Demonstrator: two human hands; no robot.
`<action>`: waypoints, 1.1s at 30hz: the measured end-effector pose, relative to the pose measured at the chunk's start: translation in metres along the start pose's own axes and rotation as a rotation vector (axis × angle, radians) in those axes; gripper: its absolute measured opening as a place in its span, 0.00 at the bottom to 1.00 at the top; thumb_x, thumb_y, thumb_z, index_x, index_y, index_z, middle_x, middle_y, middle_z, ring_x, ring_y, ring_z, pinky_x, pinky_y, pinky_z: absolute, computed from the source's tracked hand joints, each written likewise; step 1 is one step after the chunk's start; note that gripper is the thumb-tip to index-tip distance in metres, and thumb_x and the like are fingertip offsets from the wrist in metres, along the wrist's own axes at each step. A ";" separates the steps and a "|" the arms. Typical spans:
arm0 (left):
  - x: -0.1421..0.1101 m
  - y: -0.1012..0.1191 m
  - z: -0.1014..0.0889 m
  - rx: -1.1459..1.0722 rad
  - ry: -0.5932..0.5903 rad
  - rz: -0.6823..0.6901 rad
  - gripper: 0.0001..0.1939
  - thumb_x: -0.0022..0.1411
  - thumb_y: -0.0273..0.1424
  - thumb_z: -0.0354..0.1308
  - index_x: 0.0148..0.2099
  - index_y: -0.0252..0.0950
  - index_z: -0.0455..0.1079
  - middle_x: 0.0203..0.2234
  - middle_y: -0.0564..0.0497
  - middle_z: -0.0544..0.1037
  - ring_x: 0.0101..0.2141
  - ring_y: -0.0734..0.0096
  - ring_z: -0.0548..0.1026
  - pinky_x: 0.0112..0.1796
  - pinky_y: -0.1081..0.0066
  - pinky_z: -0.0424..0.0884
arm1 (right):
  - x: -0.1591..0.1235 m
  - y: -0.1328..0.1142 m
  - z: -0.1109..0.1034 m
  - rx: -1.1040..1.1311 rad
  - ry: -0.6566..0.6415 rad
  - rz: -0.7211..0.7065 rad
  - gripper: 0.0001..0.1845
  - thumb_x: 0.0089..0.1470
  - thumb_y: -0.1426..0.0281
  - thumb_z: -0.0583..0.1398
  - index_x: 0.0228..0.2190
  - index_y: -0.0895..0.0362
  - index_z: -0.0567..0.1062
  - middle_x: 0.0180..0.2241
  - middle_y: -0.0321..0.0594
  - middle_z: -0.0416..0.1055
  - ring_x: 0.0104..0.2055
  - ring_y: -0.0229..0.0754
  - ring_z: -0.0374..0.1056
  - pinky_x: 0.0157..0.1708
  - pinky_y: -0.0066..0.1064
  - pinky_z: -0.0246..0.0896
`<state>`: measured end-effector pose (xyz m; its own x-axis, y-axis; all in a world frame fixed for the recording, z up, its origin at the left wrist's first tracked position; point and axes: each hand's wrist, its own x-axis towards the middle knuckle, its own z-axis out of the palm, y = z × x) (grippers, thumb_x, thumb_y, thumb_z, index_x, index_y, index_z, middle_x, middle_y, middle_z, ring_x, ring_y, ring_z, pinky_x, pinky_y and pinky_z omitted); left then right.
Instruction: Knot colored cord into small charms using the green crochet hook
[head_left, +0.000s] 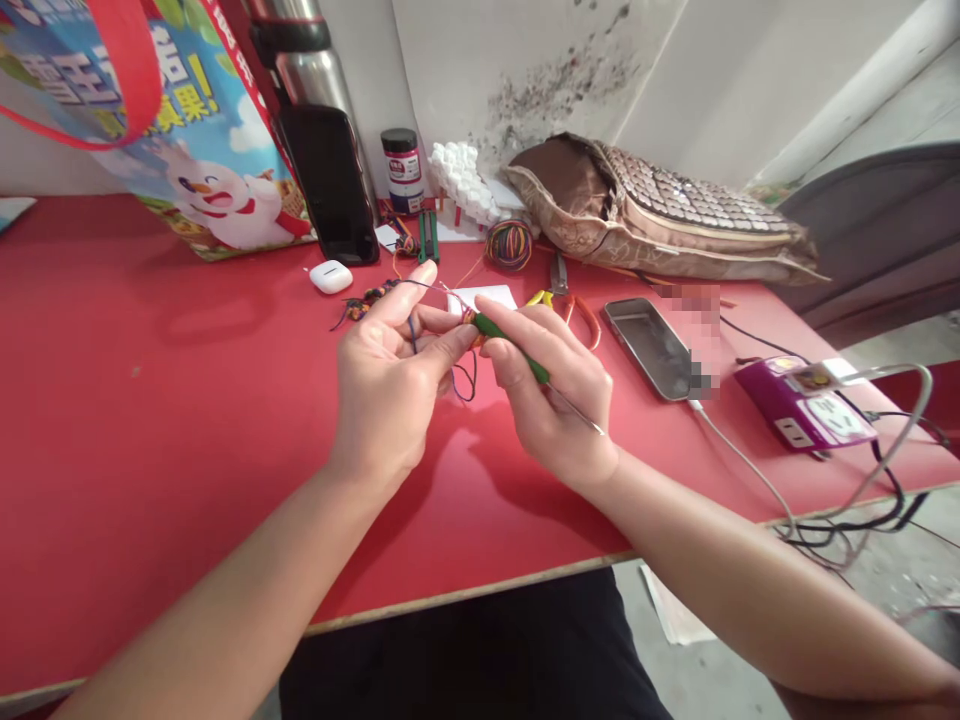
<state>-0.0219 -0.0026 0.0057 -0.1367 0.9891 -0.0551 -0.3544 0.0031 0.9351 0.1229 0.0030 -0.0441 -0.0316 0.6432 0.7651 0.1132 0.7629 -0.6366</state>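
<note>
1. Much of the small yarn piece (470, 318) is hidden: I pinch it between the thumb and fingers of my left hand (394, 375), over the middle of the tabletop (225, 400). A dark strand runs over my raised left index finger.
2. The fingers of my right hand (559, 390) are closed around the green-handled hook (531, 364); its thin metal end sticks out toward my wrist, and I can't make out how its other end meets the yarn.
3. My right hand covers part of the pliers (585, 318). The top of the frame cuts off the metal flask (319, 78) and the printed bag (217, 150), both toward the far left corner. Blurred squares mask part of the lying phone (649, 345).
4. I count two phones, that one toward the right edge and a black upright one (330, 180) against the flask; one yarn ball (509, 245), one jar (403, 170) and one tile-covered cushion (660, 205) along the far edge; one white case (331, 277); and one purple power strip (806, 400) near the right edge.
</note>
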 end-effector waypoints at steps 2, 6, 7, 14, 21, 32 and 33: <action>0.003 0.001 -0.002 -0.016 -0.018 -0.031 0.30 0.56 0.18 0.73 0.61 0.36 0.81 0.27 0.56 0.79 0.23 0.80 0.70 0.21 0.75 0.61 | -0.002 0.000 0.004 0.115 0.033 0.086 0.16 0.71 0.70 0.64 0.56 0.50 0.86 0.39 0.40 0.80 0.35 0.38 0.74 0.41 0.37 0.76; 0.009 0.008 -0.007 -0.062 -0.078 -0.089 0.26 0.51 0.16 0.75 0.52 0.36 0.84 0.26 0.56 0.79 0.22 0.80 0.69 0.19 0.76 0.56 | 0.008 0.003 0.002 0.663 -0.013 0.522 0.13 0.69 0.58 0.67 0.48 0.49 0.89 0.33 0.35 0.77 0.27 0.33 0.66 0.29 0.29 0.70; 0.010 0.010 -0.009 -0.065 -0.102 -0.101 0.26 0.50 0.16 0.75 0.51 0.36 0.84 0.26 0.56 0.78 0.22 0.80 0.69 0.19 0.76 0.54 | 0.012 0.004 0.000 0.770 -0.035 0.643 0.15 0.67 0.55 0.68 0.45 0.51 0.89 0.30 0.34 0.75 0.25 0.32 0.63 0.26 0.27 0.68; 0.003 0.016 -0.012 0.048 -0.324 -0.159 0.34 0.45 0.19 0.79 0.56 0.37 0.84 0.27 0.57 0.78 0.26 0.78 0.73 0.24 0.77 0.64 | 0.028 0.014 -0.017 0.947 -0.230 0.946 0.32 0.71 0.46 0.61 0.27 0.58 0.82 0.16 0.24 0.55 0.15 0.27 0.35 0.12 0.21 0.42; -0.002 0.013 -0.010 0.224 -0.366 0.001 0.27 0.51 0.19 0.75 0.55 0.34 0.84 0.29 0.56 0.76 0.25 0.81 0.66 0.29 0.75 0.68 | 0.030 0.022 -0.027 0.861 -0.257 0.940 0.32 0.67 0.44 0.64 0.24 0.57 0.81 0.14 0.23 0.52 0.13 0.25 0.33 0.11 0.21 0.37; -0.002 0.015 -0.008 0.324 -0.351 -0.019 0.31 0.52 0.22 0.74 0.60 0.31 0.80 0.29 0.56 0.76 0.23 0.83 0.62 0.27 0.75 0.66 | 0.032 0.030 -0.036 0.768 -0.266 0.872 0.30 0.66 0.46 0.66 0.24 0.57 0.82 0.13 0.24 0.52 0.13 0.26 0.34 0.11 0.24 0.37; -0.002 0.015 -0.008 0.346 -0.353 -0.023 0.30 0.52 0.21 0.74 0.59 0.31 0.81 0.29 0.56 0.75 0.23 0.83 0.61 0.26 0.75 0.65 | 0.032 0.029 -0.038 0.743 -0.263 0.857 0.30 0.66 0.46 0.66 0.24 0.57 0.82 0.13 0.25 0.53 0.13 0.26 0.35 0.11 0.24 0.37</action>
<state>-0.0343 -0.0060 0.0174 0.2102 0.9776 -0.0114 -0.0175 0.0154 0.9997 0.1624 0.0437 -0.0343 -0.4415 0.8946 0.0687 -0.4101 -0.1331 -0.9023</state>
